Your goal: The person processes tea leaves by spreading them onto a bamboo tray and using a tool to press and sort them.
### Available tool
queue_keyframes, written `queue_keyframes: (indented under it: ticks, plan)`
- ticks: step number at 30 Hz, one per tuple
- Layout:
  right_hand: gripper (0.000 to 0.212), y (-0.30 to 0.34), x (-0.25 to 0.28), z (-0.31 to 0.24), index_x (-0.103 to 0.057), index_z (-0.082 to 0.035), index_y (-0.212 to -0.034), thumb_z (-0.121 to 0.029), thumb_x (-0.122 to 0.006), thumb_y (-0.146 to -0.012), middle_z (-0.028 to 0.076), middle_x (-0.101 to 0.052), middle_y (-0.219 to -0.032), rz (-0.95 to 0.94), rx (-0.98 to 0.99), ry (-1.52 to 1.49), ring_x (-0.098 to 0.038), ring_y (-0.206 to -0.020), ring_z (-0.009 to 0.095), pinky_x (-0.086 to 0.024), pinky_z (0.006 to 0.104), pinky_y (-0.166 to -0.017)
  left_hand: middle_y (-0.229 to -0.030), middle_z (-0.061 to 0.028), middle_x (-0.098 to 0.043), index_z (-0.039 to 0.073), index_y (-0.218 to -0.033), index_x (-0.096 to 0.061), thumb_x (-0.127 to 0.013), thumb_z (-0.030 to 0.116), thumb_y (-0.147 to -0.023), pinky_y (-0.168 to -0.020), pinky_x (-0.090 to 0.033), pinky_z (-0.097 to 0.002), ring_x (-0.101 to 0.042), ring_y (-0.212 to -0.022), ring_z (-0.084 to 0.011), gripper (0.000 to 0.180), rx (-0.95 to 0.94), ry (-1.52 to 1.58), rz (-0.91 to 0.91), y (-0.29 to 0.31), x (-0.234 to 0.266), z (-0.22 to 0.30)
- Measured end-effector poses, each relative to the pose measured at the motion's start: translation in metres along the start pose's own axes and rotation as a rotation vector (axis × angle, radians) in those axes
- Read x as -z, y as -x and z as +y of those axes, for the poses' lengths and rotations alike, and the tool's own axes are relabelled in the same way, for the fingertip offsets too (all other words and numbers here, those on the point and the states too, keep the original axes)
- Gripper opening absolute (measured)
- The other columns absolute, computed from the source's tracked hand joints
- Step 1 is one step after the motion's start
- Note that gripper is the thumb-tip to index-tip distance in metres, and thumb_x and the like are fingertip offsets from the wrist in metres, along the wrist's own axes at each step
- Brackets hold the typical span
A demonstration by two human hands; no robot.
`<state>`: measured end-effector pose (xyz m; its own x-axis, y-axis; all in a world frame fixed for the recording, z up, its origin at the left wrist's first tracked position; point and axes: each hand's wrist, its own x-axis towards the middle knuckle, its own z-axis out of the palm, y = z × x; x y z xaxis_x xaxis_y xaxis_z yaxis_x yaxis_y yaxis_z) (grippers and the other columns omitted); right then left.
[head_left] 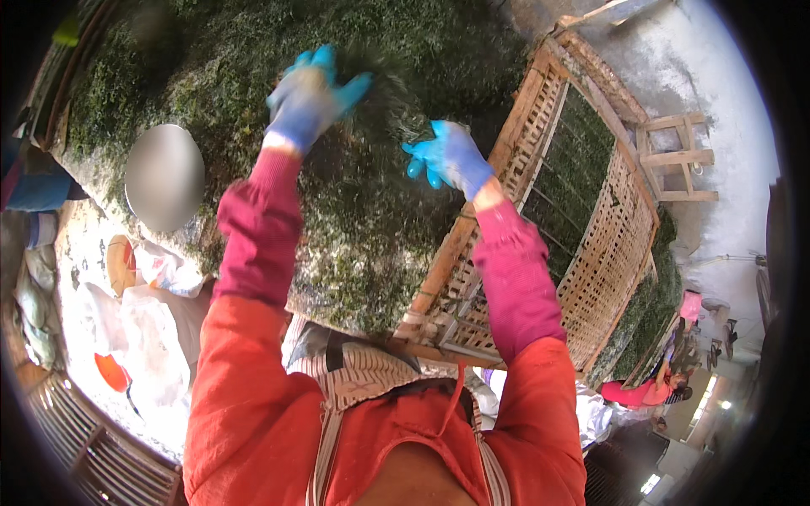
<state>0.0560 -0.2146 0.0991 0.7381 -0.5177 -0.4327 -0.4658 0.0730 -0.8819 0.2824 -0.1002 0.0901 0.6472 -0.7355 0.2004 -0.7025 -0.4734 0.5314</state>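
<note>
Lying across the upper middle, one broad spread of dark greens (354,244) sits beneath two blue-gloved hands. The left hand (308,97) is splayed wide over it, thumb out; the right hand (451,158), near its right side, has bent fingers, and whether they hold any strands I cannot tell. The greens look light, soft, easily bruised and perhaps slippery; loose handfuls from the top should suit best. To the right are one slatted frame (612,244) and one wooden stool (675,158).
</note>
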Motion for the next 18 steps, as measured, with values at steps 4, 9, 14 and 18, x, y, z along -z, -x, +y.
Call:
queue_keyframes:
  ticks: [4,9,14,18]
  plan:
    - [0.035,-0.012,0.038,0.043,-0.065,0.007,-0.122,-0.007,-0.069,-0.091,0.018,-0.075,-0.107,0.075,0.136,-0.296,-0.075,-0.092,0.027,-0.059,0.0363,-0.078,-0.15,-0.0278,-0.05,0.002,-0.15,-0.048,-0.079,0.062,-0.081,-0.114,-0.044,-0.0496,-0.05,-0.14,-0.0422,0.097,-0.028,0.173,-0.173,0.021,-0.007,-0.055]
    - [0.035,0.0,0.031,-0.016,-0.076,0.002,-0.102,-0.031,-0.065,-0.1,0.008,-0.074,-0.09,0.006,0.652,-0.115,-0.06,-0.062,0.012,-0.052,0.0268,-0.064,-0.159,-0.0232,-0.042,0.006,-0.159,-0.036,-0.087,0.06,-0.074,-0.12,-0.039,-0.0478,-0.044,-0.145,-0.039,0.113,-0.435,0.483,-0.286,0.017,-0.004,-0.016]
    - [0.041,0.02,0.039,-0.104,-0.071,0.007,-0.113,-0.03,-0.056,-0.104,0.019,-0.078,-0.105,0.012,0.501,-0.34,-0.061,-0.06,0.014,-0.05,0.0256,-0.057,-0.104,-0.0149,-0.077,0.007,-0.109,-0.073,-0.08,0.042,-0.088,-0.087,-0.058,-0.0448,-0.073,-0.095,-0.0353,0.041,-0.15,0.77,-0.527,-0.005,-0.089,0.047]
    - [0.023,0.03,0.087,-0.144,-0.071,-0.001,-0.105,-0.022,-0.065,-0.1,0.02,-0.077,-0.109,0.061,0.524,-0.405,-0.054,-0.053,0.006,-0.036,0.0203,-0.044,-0.084,-0.0148,-0.076,0.015,-0.083,-0.078,-0.062,0.016,-0.083,-0.069,-0.059,-0.0461,-0.076,-0.081,-0.034,0.016,-0.4,-0.023,-0.295,0.017,-0.153,0.025]
